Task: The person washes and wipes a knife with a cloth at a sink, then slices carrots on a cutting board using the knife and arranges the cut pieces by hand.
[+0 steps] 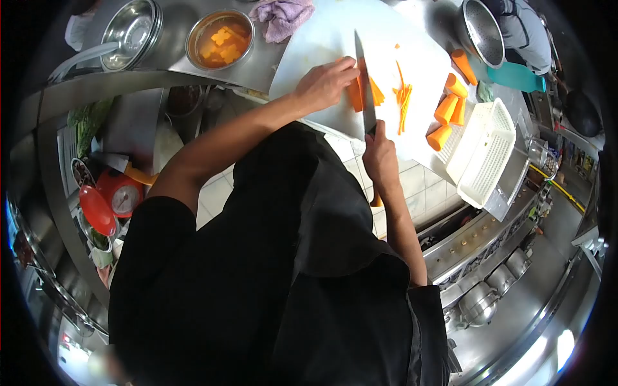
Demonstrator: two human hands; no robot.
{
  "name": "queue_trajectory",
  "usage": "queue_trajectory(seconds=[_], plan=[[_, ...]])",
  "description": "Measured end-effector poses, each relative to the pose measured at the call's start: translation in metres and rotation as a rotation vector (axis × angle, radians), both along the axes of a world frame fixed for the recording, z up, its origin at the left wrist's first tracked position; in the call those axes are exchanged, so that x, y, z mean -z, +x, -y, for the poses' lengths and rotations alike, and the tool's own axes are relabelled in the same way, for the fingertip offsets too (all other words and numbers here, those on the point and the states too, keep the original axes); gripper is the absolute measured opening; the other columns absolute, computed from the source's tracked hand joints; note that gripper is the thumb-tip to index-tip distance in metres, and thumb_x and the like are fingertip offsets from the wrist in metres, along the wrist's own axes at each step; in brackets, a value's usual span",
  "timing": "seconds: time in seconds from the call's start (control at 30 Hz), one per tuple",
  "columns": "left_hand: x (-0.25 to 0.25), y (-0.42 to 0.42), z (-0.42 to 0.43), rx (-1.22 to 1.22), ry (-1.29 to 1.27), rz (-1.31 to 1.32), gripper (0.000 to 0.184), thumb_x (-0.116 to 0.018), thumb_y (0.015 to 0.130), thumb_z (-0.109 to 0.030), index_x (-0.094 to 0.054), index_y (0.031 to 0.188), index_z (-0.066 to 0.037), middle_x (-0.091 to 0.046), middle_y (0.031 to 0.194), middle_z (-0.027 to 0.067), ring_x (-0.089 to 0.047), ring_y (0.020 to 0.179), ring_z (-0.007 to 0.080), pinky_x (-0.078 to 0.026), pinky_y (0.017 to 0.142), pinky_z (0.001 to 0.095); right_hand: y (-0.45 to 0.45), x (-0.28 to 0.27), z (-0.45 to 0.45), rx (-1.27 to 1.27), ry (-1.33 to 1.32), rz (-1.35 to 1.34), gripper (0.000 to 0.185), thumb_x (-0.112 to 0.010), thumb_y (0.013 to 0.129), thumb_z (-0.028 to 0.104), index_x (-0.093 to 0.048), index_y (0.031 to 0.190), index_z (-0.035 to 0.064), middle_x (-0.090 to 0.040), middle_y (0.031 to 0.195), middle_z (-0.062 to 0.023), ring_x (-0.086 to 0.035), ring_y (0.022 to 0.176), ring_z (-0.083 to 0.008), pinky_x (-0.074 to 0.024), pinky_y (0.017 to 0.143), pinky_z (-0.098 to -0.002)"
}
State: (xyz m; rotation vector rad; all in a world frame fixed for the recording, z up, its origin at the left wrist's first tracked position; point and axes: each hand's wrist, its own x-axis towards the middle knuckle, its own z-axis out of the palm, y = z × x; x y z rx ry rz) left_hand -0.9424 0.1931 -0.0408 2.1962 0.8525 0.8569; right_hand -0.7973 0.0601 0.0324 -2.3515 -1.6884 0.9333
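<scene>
My right hand [381, 157] is wrapped round the handle of a long kitchen knife [368, 100], its blade pointing away from me. The fingers of my left hand [327, 83] are closed on a piece of carrot [355, 96] just left of the blade. Both lie over a white cutting board [331, 29]. To the right of the blade, thin carrot strips [403, 96] are scattered on the board. Several thick carrot chunks [445, 109] sit at its right side. My fingertips partly hide the carrot piece.
A metal bowl [192, 55] with carrot shapes in liquid and a purple cloth [283, 18] sit behind on the left. White plastic baskets [490, 153] stand at right, a colander [483, 32] beyond. Stacked metal bowls [132, 35] are far left. Another person [524, 35] is at the upper right.
</scene>
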Motion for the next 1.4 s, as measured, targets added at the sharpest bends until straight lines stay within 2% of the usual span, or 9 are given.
queue_trajectory(seconds=[0.23, 0.37, 0.67, 0.73, 0.83, 0.97, 1.17, 1.33, 1.4], plan=[[0.0, 0.001, -0.002, 0.002, 0.033, 0.063, 0.022, -0.051, 0.079, 0.002, -0.055, 0.1, -0.005, -0.053, 0.103, 0.0074, -0.058, 0.084, 0.0291, -0.048, 0.067, 0.0372, -0.009, -0.039, 0.01, -0.02, -0.058, 0.053, 0.014, -0.041, 0.088, 0.004, -0.036, 0.101, 0.0037, -0.059, 0.068, -0.0282, -0.058, 0.067, -0.0476, -0.0428, 0.059, -0.0552], [0.0, 0.001, -0.003, 0.035, -0.012, 0.009, 0.023, -0.051, 0.079, 0.003, -0.055, 0.101, -0.005, -0.054, 0.105, 0.0067, -0.058, 0.087, 0.0288, -0.048, 0.068, 0.0364, -0.008, -0.045, 0.026, 0.001, -0.135, 0.044, 0.027, -0.05, 0.086, 0.002, -0.036, 0.109, -0.0013, -0.057, 0.07, -0.0329, -0.057, 0.071, -0.0506, -0.0443, 0.061, -0.055], [0.002, 0.0, -0.004, -0.009, 0.057, 0.094, 0.01, -0.055, 0.078, 0.0, -0.052, 0.087, -0.003, -0.053, 0.096, 0.0078, -0.059, 0.084, 0.0296, -0.049, 0.067, 0.0394, -0.011, 0.029, -0.018, 0.007, 0.024, 0.003, 0.027, -0.05, 0.086, 0.003, -0.034, 0.108, -0.001, -0.058, 0.071, -0.0322, -0.057, 0.071, -0.0512, -0.0437, 0.06, -0.0556], [0.002, -0.001, -0.007, 0.05, -0.058, -0.011, 0.022, -0.055, 0.08, 0.0, -0.056, 0.101, -0.005, -0.055, 0.105, 0.0083, -0.058, 0.09, 0.0295, -0.047, 0.071, 0.0369, -0.006, 0.025, -0.018, -0.018, 0.022, 0.032, 0.028, -0.051, 0.086, 0.003, -0.035, 0.109, -0.0008, -0.058, 0.071, -0.0321, -0.057, 0.07, -0.0511, -0.0442, 0.06, -0.0551], [-0.002, -0.006, -0.014, 0.055, -0.065, -0.082, 0.021, -0.053, 0.08, 0.0, -0.055, 0.1, -0.005, -0.053, 0.101, 0.0087, -0.057, 0.086, 0.0296, -0.046, 0.068, 0.0377, 0.002, -0.001, -0.016, 0.085, 0.005, -0.165, 0.03, -0.052, 0.086, 0.004, -0.037, 0.111, 0.0002, -0.059, 0.072, -0.032, -0.058, 0.07, -0.0505, -0.0453, 0.06, -0.0543], [-0.001, -0.005, -0.017, 0.066, -0.023, -0.066, 0.02, -0.051, 0.081, 0.001, -0.055, 0.1, -0.005, -0.052, 0.098, 0.0087, -0.056, 0.085, 0.0299, -0.046, 0.067, 0.0387, -0.005, -0.025, -0.011, 0.023, -0.001, 0.043, 0.03, -0.053, 0.086, 0.005, -0.038, 0.112, 0.0015, -0.06, 0.074, -0.0319, -0.059, 0.074, -0.0492, -0.0468, 0.062, -0.0532], [0.001, -0.005, -0.014, 0.042, 0.019, -0.032, 0.022, -0.05, 0.078, 0.003, -0.055, 0.098, -0.005, -0.053, 0.101, 0.0074, -0.057, 0.086, 0.0299, -0.047, 0.068, 0.0379, -0.016, -0.04, 0.007, -0.004, -0.089, 0.072, 0.03, -0.051, 0.086, 0.003, -0.037, 0.112, -0.0007, -0.059, 0.073, -0.0321, -0.059, 0.073, -0.0496, -0.0459, 0.063, -0.0546], [0.0, -0.004, -0.015, 0.021, 0.073, 0.011, 0.017, -0.052, 0.075, 0.004, -0.054, 0.09, -0.004, -0.052, 0.096, 0.0077, -0.06, 0.084, 0.0293, -0.051, 0.067, 0.0394, -0.014, -0.04, 0.024, 0.002, -0.117, 0.055, 0.03, -0.051, 0.086, 0.003, -0.035, 0.111, -0.0008, -0.058, 0.071, -0.0322, -0.058, 0.07, -0.0502, -0.0444, 0.061, -0.0555], [0.003, -0.005, -0.016, 0.03, 0.059, 0.006, 0.016, -0.052, 0.075, 0.004, -0.054, 0.09, -0.003, -0.052, 0.096, 0.008, -0.06, 0.084, 0.0295, -0.05, 0.066, 0.0396, -0.012, -0.009, 0.022, -0.004, -0.06, 0.058, 0.029, -0.05, 0.086, 0.003, -0.035, 0.11, -0.001, -0.058, 0.071, -0.0322, -0.058, 0.07, -0.0503, -0.0442, 0.061, -0.0556]])
